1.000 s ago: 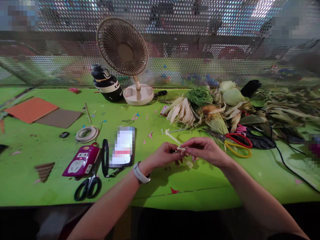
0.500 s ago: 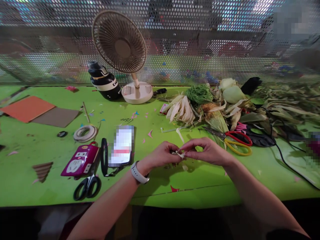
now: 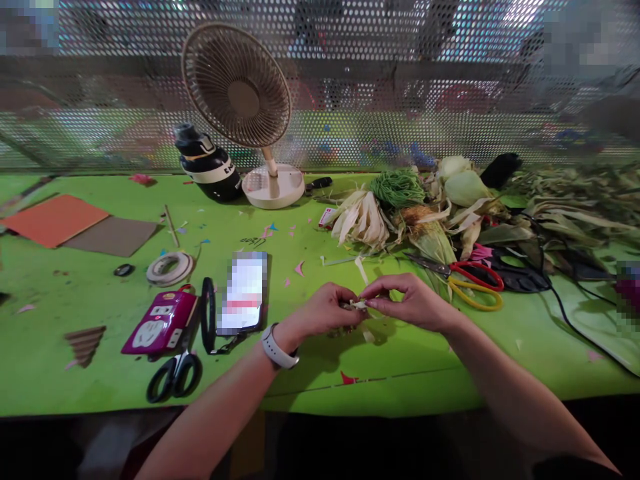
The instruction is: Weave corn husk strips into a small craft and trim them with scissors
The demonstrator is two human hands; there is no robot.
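My left hand (image 3: 333, 308), with a white watch band on its wrist, is closed around a small bundle of pale husk strips (image 3: 358, 305). The fingertips of my right hand (image 3: 400, 300) pinch the same pale piece from the right side. Fingers hide most of the bundle, so its exact shape cannot be made out. Just behind the hands a narrow pale strip (image 3: 361, 270) lies on the green table (image 3: 300, 393). Scissors with red and yellow handles (image 3: 477, 287) lie beyond my right hand, beside a bunch of dried corn husks (image 3: 361, 220).
A fan (image 3: 273, 190) and black bottle (image 3: 215, 177) stand at the back. Left of my hands are a phone (image 3: 245, 290), purple case (image 3: 163, 320), black scissors (image 3: 175, 377) and tape roll (image 3: 170, 268). Green string (image 3: 399, 188), husks and a black cable (image 3: 567, 320) lie right.
The fingertips of my right hand have shifted slightly at the pale strips and sit a little closer together. My left hand keeps its place.
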